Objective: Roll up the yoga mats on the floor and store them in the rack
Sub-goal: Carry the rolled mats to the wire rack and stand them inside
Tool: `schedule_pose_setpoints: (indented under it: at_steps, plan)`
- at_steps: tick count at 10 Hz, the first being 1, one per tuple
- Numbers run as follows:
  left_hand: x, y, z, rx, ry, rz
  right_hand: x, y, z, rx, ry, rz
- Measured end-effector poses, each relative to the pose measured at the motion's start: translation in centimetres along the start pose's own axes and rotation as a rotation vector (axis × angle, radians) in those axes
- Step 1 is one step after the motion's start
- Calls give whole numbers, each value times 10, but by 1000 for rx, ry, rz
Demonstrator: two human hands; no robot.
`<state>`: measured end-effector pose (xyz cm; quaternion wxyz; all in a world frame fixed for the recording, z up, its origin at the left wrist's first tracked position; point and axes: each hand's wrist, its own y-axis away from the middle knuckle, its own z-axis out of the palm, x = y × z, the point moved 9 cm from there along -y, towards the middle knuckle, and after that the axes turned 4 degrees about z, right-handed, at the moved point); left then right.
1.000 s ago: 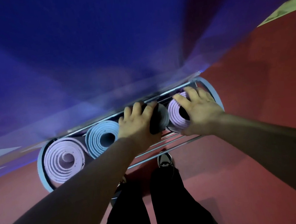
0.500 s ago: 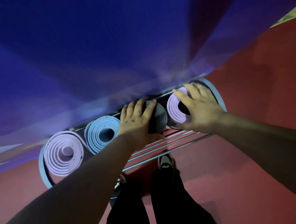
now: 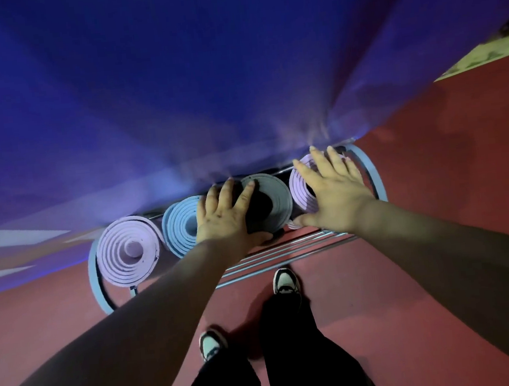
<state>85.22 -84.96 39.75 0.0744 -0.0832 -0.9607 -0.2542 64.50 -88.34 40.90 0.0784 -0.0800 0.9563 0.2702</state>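
Both hands lie flat against the ends of rolled mats in the rack [image 3: 95, 282]. Left hand [image 3: 227, 218] rests with its fingers straight and slightly spread across the face of the grey mat [image 3: 275, 200], its palm overlapping the edge of the light blue mat [image 3: 180, 223] next to it, and its thumb lying along the grey roll's lower rim. Right hand [image 3: 339, 195] is likewise flat, fingers splayed over the end of the right lilac mat [image 3: 300, 185] and thumb stretched sideways beneath it; neither hand grips anything.

Four rolls stand side by side in the rack, their spiral ends facing the camera: the left lilac mat [image 3: 128, 251] at one end, then the light blue, the grey and the right lilac one, each touching its neighbour. Blue hoops close the rack at either end, and thin metal rails [image 3: 284, 253] run between them below the rolls. It stands on a red floor [image 3: 432, 175] just in front of a blue wall [image 3: 204, 73], which is blurred.

Below the arms, black trousers [image 3: 294, 360] and two pale shoes show, the right shoe [image 3: 285, 283] near the rails and the left shoe [image 3: 210, 346] further back.
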Motion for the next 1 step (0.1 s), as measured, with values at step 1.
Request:
schedule_pose_setpoints:
  at_steps: [1]
  plan:
    - [-24,18,-10,-22,37,-52,-28,11,-8,-11,-18,-26]
